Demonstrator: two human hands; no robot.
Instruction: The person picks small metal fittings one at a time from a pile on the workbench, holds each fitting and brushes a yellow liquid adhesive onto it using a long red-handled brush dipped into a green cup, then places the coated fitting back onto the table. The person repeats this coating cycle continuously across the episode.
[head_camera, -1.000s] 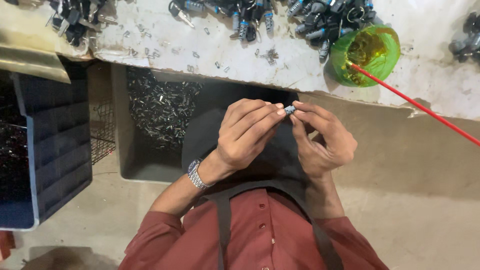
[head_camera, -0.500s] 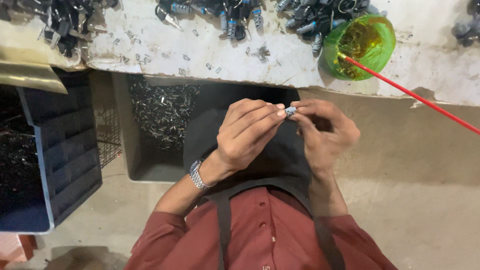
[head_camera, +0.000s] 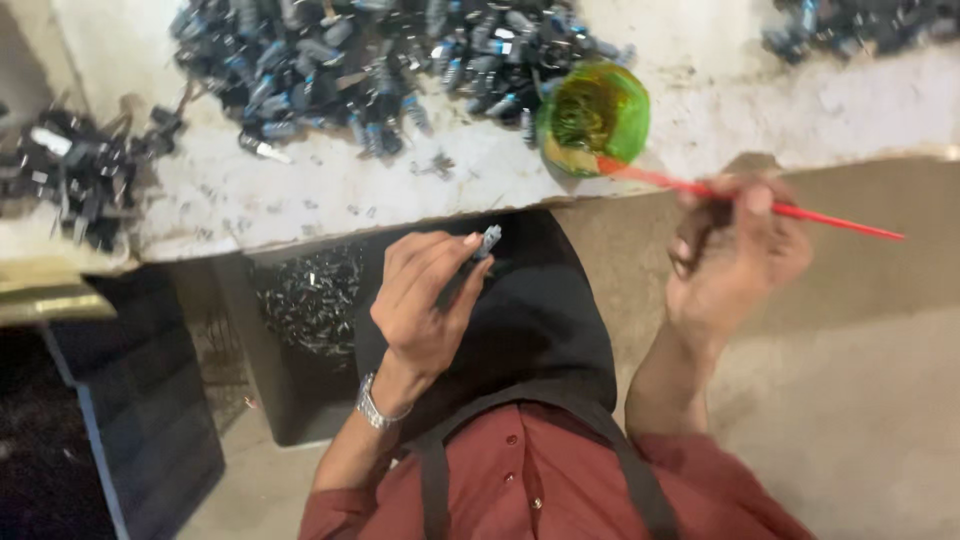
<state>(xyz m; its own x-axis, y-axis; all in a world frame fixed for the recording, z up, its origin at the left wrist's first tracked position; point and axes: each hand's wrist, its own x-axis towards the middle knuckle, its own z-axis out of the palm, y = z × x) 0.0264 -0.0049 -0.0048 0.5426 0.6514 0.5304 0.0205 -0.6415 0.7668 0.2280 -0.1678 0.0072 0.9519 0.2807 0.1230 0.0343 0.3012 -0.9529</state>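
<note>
My left hand (head_camera: 425, 300) pinches a small grey-blue metal part (head_camera: 488, 240) between thumb and fingertips, held over my black-aproned lap. My right hand (head_camera: 735, 250) has gone up to the bench edge and grips the thin red brush handle (head_camera: 830, 218). The brush's front end rests in a green translucent cup (head_camera: 595, 115) that stands at the edge of the white worktop (head_camera: 300, 200). A pile of similar dark and blue parts (head_camera: 370, 50) lies on the worktop above my left hand.
A grey bin (head_camera: 300, 310) of small metal pieces sits under the bench at left of my lap. A dark blue crate (head_camera: 140, 400) stands farther left. More dark parts (head_camera: 70, 170) lie at the worktop's left end, another heap (head_camera: 860, 20) at top right.
Both hands were together on the small part. Now my right hand has left it and moved right and up to take the red brush; the left hand keeps the part.
</note>
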